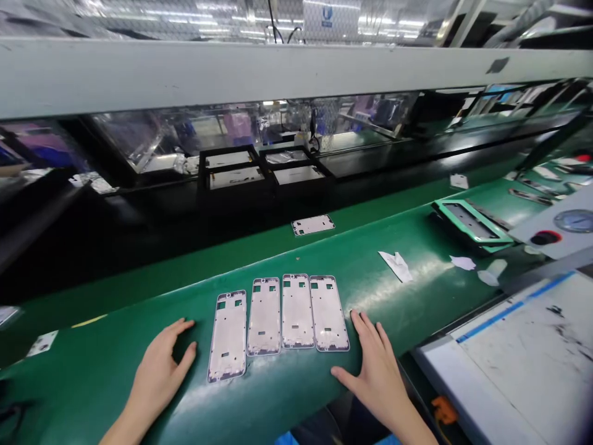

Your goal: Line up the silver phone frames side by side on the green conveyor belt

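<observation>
Several flat phone frames lie side by side on the green work surface, each with small cut-outs near its far end. The leftmost phone frame sits a little nearer to me and slightly apart. My left hand rests to the left of the row, thumb and fingers apart, holding nothing. To the right, my right hand has its fingers spread close beside the rightmost phone frame; whether a fingertip touches it I cannot tell. Another phone frame lies farther off on the green belt.
Black trays stand behind the belt. To the right are a crumpled white paper, a green-rimmed fixture and a machine with a red button. A white-topped box stands at lower right. A grey beam crosses above.
</observation>
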A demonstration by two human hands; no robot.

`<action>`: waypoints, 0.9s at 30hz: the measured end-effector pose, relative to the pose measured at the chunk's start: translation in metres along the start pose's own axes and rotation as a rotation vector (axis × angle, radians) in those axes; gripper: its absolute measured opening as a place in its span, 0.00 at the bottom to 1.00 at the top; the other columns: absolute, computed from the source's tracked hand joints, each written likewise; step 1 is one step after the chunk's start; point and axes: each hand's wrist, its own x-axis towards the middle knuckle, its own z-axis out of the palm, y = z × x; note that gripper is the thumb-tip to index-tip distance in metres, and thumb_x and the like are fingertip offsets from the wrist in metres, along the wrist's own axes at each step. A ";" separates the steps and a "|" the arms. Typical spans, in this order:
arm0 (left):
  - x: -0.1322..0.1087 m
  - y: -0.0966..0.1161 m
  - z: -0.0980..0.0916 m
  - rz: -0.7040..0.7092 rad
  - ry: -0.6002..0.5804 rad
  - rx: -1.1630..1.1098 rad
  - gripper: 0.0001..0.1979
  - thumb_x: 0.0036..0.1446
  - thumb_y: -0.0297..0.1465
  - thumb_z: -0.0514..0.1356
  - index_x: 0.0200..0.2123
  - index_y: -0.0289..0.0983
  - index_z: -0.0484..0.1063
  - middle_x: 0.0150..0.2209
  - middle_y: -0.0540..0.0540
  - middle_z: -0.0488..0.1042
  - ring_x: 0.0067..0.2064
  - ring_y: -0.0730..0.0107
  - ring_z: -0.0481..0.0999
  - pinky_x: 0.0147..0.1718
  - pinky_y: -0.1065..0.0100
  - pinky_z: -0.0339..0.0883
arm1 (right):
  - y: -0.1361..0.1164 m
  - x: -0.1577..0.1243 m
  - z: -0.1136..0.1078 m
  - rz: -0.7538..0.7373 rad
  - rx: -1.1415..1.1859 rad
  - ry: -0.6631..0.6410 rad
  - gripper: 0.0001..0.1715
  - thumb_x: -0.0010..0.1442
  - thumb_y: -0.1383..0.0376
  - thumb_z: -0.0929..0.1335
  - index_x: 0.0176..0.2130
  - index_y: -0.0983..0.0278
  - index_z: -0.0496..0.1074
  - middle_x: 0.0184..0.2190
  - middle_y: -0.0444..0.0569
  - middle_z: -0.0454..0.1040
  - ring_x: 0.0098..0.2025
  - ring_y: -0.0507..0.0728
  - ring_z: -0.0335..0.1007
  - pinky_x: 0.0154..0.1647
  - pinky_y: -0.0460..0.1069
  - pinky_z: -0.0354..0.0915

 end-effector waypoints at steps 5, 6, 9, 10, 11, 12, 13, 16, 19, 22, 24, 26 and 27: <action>0.014 0.016 0.006 0.235 -0.073 -0.051 0.18 0.69 0.41 0.53 0.57 0.40 0.67 0.55 0.37 0.78 0.56 0.46 0.78 0.56 0.39 0.73 | -0.012 0.002 -0.004 0.038 0.048 -0.037 0.62 0.57 0.59 0.74 0.74 0.60 0.36 0.73 0.55 0.53 0.75 0.68 0.43 0.75 0.73 0.44; 0.016 0.019 0.006 0.231 -0.089 -0.075 0.18 0.69 0.41 0.53 0.57 0.41 0.66 0.55 0.38 0.78 0.57 0.47 0.77 0.57 0.40 0.72 | -0.015 0.003 -0.004 0.040 0.063 -0.042 0.62 0.57 0.59 0.74 0.74 0.59 0.36 0.73 0.55 0.53 0.76 0.68 0.42 0.75 0.73 0.43; 0.019 0.023 0.002 0.222 -0.122 -0.134 0.18 0.70 0.41 0.54 0.59 0.42 0.65 0.55 0.41 0.78 0.58 0.50 0.76 0.58 0.42 0.71 | -0.022 0.005 -0.001 0.044 0.106 -0.034 0.61 0.57 0.59 0.74 0.74 0.60 0.38 0.72 0.55 0.55 0.75 0.68 0.43 0.76 0.73 0.42; 0.019 0.023 0.001 0.226 -0.126 -0.145 0.19 0.70 0.41 0.54 0.59 0.42 0.64 0.55 0.42 0.79 0.58 0.50 0.77 0.58 0.43 0.71 | -0.024 0.005 0.000 0.045 0.118 -0.019 0.61 0.56 0.60 0.74 0.74 0.60 0.38 0.72 0.56 0.55 0.75 0.68 0.45 0.76 0.73 0.42; 0.019 0.023 -0.001 0.230 -0.128 -0.154 0.19 0.70 0.42 0.54 0.60 0.42 0.64 0.54 0.43 0.79 0.57 0.51 0.77 0.58 0.44 0.71 | -0.026 0.006 0.003 0.046 0.129 0.002 0.60 0.56 0.60 0.74 0.73 0.60 0.39 0.72 0.56 0.56 0.74 0.68 0.46 0.75 0.73 0.42; 0.019 0.023 -0.002 0.233 -0.127 -0.161 0.19 0.70 0.42 0.54 0.60 0.43 0.64 0.54 0.43 0.79 0.57 0.51 0.77 0.58 0.44 0.71 | -0.028 0.007 0.005 0.046 0.137 0.029 0.60 0.55 0.60 0.75 0.73 0.61 0.40 0.71 0.57 0.56 0.74 0.68 0.48 0.75 0.73 0.43; 0.019 0.023 -0.002 0.234 -0.125 -0.167 0.19 0.70 0.42 0.54 0.60 0.43 0.64 0.54 0.44 0.79 0.57 0.51 0.77 0.58 0.45 0.71 | -0.030 0.008 0.007 0.050 0.143 0.060 0.60 0.55 0.60 0.75 0.73 0.61 0.41 0.71 0.57 0.57 0.73 0.69 0.50 0.75 0.73 0.44; 0.019 0.023 -0.002 0.225 -0.118 -0.183 0.20 0.69 0.43 0.56 0.60 0.43 0.65 0.54 0.44 0.79 0.57 0.50 0.77 0.59 0.46 0.70 | -0.036 0.012 0.015 0.087 0.149 0.166 0.59 0.54 0.57 0.75 0.72 0.62 0.45 0.69 0.59 0.61 0.70 0.71 0.55 0.73 0.73 0.47; 0.019 0.025 -0.001 0.213 -0.117 -0.198 0.22 0.69 0.42 0.56 0.62 0.43 0.64 0.54 0.44 0.80 0.58 0.50 0.76 0.60 0.46 0.69 | -0.041 0.017 0.020 0.140 0.138 0.258 0.54 0.56 0.53 0.74 0.70 0.64 0.50 0.65 0.60 0.66 0.66 0.72 0.61 0.72 0.73 0.49; 0.017 0.026 0.000 0.190 -0.134 -0.216 0.22 0.69 0.41 0.57 0.63 0.43 0.63 0.53 0.45 0.80 0.59 0.51 0.75 0.61 0.46 0.68 | -0.041 0.019 0.019 0.139 0.119 0.300 0.50 0.57 0.51 0.72 0.69 0.66 0.53 0.63 0.62 0.68 0.63 0.72 0.65 0.70 0.72 0.52; 0.017 0.027 -0.001 0.166 -0.150 -0.231 0.23 0.68 0.39 0.57 0.64 0.43 0.62 0.53 0.45 0.80 0.59 0.52 0.75 0.62 0.47 0.67 | -0.036 0.019 0.014 0.156 0.090 0.298 0.47 0.57 0.52 0.70 0.68 0.67 0.56 0.61 0.62 0.70 0.60 0.72 0.67 0.65 0.70 0.60; 0.018 0.028 -0.004 0.121 -0.139 -0.254 0.23 0.68 0.39 0.57 0.64 0.42 0.63 0.52 0.45 0.80 0.58 0.52 0.76 0.61 0.48 0.69 | -0.026 0.018 0.004 0.223 0.045 0.267 0.46 0.55 0.52 0.68 0.67 0.66 0.57 0.57 0.61 0.74 0.56 0.73 0.70 0.57 0.67 0.66; 0.019 0.029 -0.007 0.089 -0.114 -0.274 0.23 0.68 0.39 0.58 0.63 0.41 0.64 0.52 0.44 0.80 0.57 0.52 0.76 0.59 0.49 0.71 | -0.019 0.018 -0.002 0.267 0.025 0.247 0.48 0.54 0.51 0.68 0.67 0.65 0.57 0.55 0.59 0.75 0.54 0.73 0.72 0.53 0.66 0.68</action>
